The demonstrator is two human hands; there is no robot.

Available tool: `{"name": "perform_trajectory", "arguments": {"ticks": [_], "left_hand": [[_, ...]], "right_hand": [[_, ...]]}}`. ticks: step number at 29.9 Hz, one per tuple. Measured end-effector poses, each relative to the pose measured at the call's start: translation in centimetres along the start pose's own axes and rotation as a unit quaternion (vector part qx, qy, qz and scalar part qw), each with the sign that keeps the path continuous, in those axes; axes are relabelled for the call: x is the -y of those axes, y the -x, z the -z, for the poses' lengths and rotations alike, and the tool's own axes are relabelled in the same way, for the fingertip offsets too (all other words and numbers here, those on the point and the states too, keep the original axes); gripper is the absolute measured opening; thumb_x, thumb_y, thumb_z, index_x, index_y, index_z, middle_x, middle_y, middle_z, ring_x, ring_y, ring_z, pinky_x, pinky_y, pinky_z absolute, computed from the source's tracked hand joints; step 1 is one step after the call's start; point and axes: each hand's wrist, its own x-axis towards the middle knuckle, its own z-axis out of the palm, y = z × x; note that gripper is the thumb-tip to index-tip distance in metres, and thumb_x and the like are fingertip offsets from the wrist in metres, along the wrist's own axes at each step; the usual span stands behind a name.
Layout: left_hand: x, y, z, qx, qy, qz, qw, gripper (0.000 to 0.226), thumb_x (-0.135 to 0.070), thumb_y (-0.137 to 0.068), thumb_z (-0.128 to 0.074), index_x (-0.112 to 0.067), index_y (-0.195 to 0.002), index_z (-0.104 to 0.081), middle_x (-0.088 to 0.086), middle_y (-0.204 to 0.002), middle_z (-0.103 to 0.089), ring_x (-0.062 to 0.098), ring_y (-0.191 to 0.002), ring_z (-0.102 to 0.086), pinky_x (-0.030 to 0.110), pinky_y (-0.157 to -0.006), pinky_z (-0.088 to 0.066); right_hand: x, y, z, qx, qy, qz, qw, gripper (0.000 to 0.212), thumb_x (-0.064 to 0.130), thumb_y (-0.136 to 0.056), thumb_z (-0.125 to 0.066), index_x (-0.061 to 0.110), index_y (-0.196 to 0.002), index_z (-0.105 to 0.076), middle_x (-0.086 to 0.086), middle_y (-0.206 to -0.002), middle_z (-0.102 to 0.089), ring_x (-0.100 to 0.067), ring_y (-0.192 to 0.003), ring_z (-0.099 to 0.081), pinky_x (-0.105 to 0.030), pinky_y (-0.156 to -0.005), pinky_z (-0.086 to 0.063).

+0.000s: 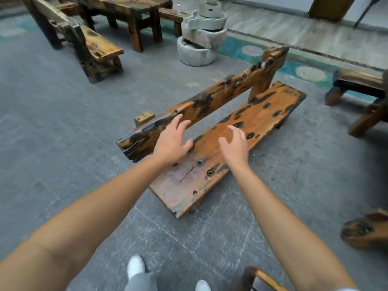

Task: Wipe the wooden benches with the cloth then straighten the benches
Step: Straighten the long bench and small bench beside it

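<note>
Both hands empty, fingers spread; no cloth in view. Left hand [171, 141] at backrest [201, 106] near end, seemingly touching it; right hand [234, 143] over seat plank [241, 131]. Bench [189, 181] skewed on floor [63, 122], long axis running away up-right from both grips. Orange-brown wood, black burn patches, bolt holes. Probably straightening step.
</note>
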Motion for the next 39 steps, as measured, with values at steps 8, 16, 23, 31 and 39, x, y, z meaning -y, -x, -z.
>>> {"name": "perform_trajectory", "arguments": {"ticks": [8, 16, 23, 31, 39], "left_hand": [[11.7, -8.7, 5.1, -0.017, -0.076, -0.129, 0.989, 0.041, -0.055, -0.101, -0.048, -0.042, -0.138, -0.058, 0.002, -0.166, -0.028, 0.032, -0.156, -0.017, 0.054, -0.123, -0.021], [19.2, -18.9, 7.5, 0.025, -0.046, -0.262, 0.964, 0.06, -0.067, -0.097, -0.037, -0.04, -0.151, -0.041, 0.001, -0.166, -0.03, 0.031, -0.155, -0.02, 0.055, -0.121, -0.026], [23.4, -30.1, 4.3, 0.057, -0.029, -0.385, 0.921, 0.065, -0.067, -0.099, -0.033, -0.041, -0.158, -0.022, -0.002, -0.169, -0.021, 0.027, -0.157, -0.016, 0.055, -0.124, -0.019], [29.3, -42.2, 1.1, -0.01, 0.0, -0.499, 0.866, 0.065, -0.061, -0.101, -0.042, -0.038, -0.159, -0.024, 0.013, -0.169, -0.013, 0.034, -0.143, -0.038, 0.049, -0.107, -0.032], [23.0, -47.2, -4.7, 0.079, 0.03, -0.622, 0.778, 0.062, -0.061, -0.102, -0.042, -0.038, -0.157, -0.029, 0.012, -0.17, -0.013, 0.031, -0.152, -0.027, 0.055, -0.119, -0.023]], "right_hand": [[5.8, -8.3, -9.7, -0.045, 0.03, 0.015, 0.998, 0.036, 0.037, -0.104, -0.053, 0.041, -0.139, -0.059, 0.009, -0.165, -0.036, -0.019, -0.154, -0.024, -0.047, -0.122, -0.03], [13.1, -13.4, -19.1, -0.171, 0.073, -0.03, 0.982, 0.052, 0.045, -0.1, -0.051, 0.041, -0.152, -0.043, 0.007, -0.171, -0.021, -0.019, -0.158, -0.013, -0.053, -0.125, -0.022], [15.3, -23.8, -25.1, -0.326, 0.082, -0.095, 0.937, 0.051, 0.043, -0.102, -0.05, 0.043, -0.153, -0.043, 0.011, -0.171, -0.024, -0.021, -0.159, -0.013, -0.056, -0.125, -0.019], [14.1, -30.1, -28.8, -0.442, 0.122, -0.146, 0.877, 0.063, 0.042, -0.103, -0.042, 0.03, -0.163, -0.025, 0.003, -0.174, -0.017, -0.025, -0.161, -0.008, -0.058, -0.127, -0.013], [13.1, -27.6, -27.3, -0.541, 0.191, -0.257, 0.777, 0.068, 0.046, -0.099, -0.045, 0.027, -0.162, -0.03, -0.003, -0.173, -0.021, -0.029, -0.16, -0.013, -0.059, -0.125, -0.017]]}}
